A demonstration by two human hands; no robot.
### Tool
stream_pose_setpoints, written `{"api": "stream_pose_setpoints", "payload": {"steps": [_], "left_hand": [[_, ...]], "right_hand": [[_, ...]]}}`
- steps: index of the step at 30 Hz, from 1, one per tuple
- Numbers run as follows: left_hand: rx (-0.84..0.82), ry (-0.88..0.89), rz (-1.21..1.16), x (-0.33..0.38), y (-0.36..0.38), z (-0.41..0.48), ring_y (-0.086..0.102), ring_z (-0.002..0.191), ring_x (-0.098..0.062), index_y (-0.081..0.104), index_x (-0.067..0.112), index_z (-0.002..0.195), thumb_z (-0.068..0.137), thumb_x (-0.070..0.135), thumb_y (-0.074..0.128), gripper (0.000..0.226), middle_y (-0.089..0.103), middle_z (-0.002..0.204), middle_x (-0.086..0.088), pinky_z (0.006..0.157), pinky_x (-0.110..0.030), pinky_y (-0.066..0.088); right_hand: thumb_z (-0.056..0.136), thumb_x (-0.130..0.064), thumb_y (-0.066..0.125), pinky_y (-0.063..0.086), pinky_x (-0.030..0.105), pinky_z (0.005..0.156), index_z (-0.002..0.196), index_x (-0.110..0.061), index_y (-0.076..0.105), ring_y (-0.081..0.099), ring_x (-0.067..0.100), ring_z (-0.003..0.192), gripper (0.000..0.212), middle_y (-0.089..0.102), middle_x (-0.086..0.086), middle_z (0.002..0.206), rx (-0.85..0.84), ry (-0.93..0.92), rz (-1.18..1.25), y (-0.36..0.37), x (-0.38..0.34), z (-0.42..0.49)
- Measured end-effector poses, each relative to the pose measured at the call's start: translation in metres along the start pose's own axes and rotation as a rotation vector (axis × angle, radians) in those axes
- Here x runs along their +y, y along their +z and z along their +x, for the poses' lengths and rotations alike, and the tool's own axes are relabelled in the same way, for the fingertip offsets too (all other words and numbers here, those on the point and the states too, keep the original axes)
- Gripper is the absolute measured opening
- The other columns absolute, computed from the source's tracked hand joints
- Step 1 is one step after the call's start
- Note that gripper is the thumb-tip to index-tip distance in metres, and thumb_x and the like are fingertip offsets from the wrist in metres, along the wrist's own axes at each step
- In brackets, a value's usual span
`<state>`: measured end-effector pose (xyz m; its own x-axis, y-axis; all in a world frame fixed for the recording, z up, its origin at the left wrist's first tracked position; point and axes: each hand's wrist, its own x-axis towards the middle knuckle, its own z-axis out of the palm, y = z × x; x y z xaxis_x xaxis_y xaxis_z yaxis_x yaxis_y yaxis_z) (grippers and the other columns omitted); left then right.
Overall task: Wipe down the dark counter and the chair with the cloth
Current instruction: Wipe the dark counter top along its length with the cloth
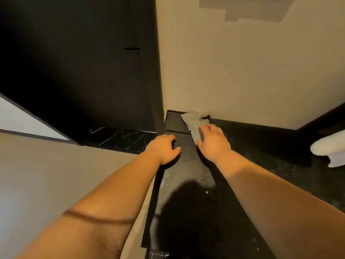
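A grey cloth [193, 122] lies crumpled on the dark counter [186, 176], reaching into the far corner by the beige wall. My right hand [213, 140] rests on the cloth's near end, fingers spread and pressing it down. My left hand [164, 148] lies flat on the counter's left edge, fingers apart, holding nothing. A dark shadow covers the near part of the counter. No chair is in view.
A beige wall [242, 71] rises behind the counter. A dark panel [74, 62] and a black post [157, 109] stand to the left, with black marble [121, 138] below. A white rolled towel [328, 147] sits on the counter at the right.
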<state>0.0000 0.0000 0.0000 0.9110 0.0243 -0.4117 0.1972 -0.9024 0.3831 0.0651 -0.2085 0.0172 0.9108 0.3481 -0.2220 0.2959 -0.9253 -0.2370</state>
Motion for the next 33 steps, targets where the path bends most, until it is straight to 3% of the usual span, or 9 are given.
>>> {"api": "stream_pose_setpoints", "payload": {"steps": [7,14,18,21,27,33], "left_hand": [[0.005,-0.013,0.022,-0.003,0.005,0.021,0.048,0.140,-0.028,0.047,0.023,0.155,0.096,0.059,0.057,0.070,0.052,0.151,-0.005,0.114,-0.051,0.046],[0.034,0.003,0.015,-0.007,0.016,0.024,0.040,0.141,-0.026,0.045,0.023,0.156,0.097,0.057,0.059,0.069,0.045,0.151,-0.004,0.114,-0.050,0.045],[0.017,0.000,0.012,-0.004,0.012,0.017,0.040,0.144,-0.027,0.044,0.023,0.157,0.098,0.055,0.059,0.069,0.045,0.154,-0.004,0.115,-0.049,0.044],[0.005,-0.008,-0.007,0.001,0.007,0.005,0.043,0.142,-0.026,0.044,0.024,0.156,0.099,0.054,0.059,0.066,0.048,0.152,-0.003,0.115,-0.049,0.044],[0.019,0.021,-0.017,0.009,-0.007,-0.024,0.044,0.143,-0.025,0.046,0.024,0.155,0.100,0.051,0.059,0.063,0.049,0.152,-0.003,0.116,-0.049,0.044],[0.032,0.045,-0.008,0.010,-0.014,-0.048,0.044,0.143,-0.025,0.045,0.026,0.155,0.101,0.049,0.059,0.060,0.049,0.154,-0.002,0.117,-0.048,0.043]], "right_hand": [[0.098,-0.049,0.060,0.045,0.047,0.106,0.161,-0.030,0.021,0.043,0.037,0.134,0.076,0.039,0.015,0.152,-0.079,0.031,-0.008,0.011,-0.001,0.048],[0.099,-0.033,0.061,0.049,0.044,0.098,0.146,-0.022,0.051,0.055,0.034,0.123,0.049,0.056,0.014,0.138,-0.075,-0.040,0.009,0.021,0.002,0.066],[0.103,-0.031,0.054,0.051,0.040,0.085,0.130,-0.019,0.062,0.059,0.030,0.109,0.031,0.060,0.011,0.125,-0.012,-0.026,-0.006,0.014,-0.004,0.059],[0.104,-0.036,0.052,0.053,0.038,0.081,0.127,-0.017,0.062,0.061,0.027,0.104,0.032,0.060,0.009,0.121,0.038,-0.009,0.011,0.002,-0.008,0.042],[0.103,-0.040,0.049,0.051,0.036,0.087,0.122,-0.015,0.058,0.051,0.022,0.109,0.033,0.053,0.006,0.120,0.147,-0.001,0.066,-0.021,-0.009,-0.005],[0.106,-0.037,0.046,0.039,0.033,0.065,0.104,-0.014,0.048,0.059,0.023,0.081,0.023,0.057,0.003,0.089,0.065,0.049,0.191,-0.038,-0.012,-0.052]]}}
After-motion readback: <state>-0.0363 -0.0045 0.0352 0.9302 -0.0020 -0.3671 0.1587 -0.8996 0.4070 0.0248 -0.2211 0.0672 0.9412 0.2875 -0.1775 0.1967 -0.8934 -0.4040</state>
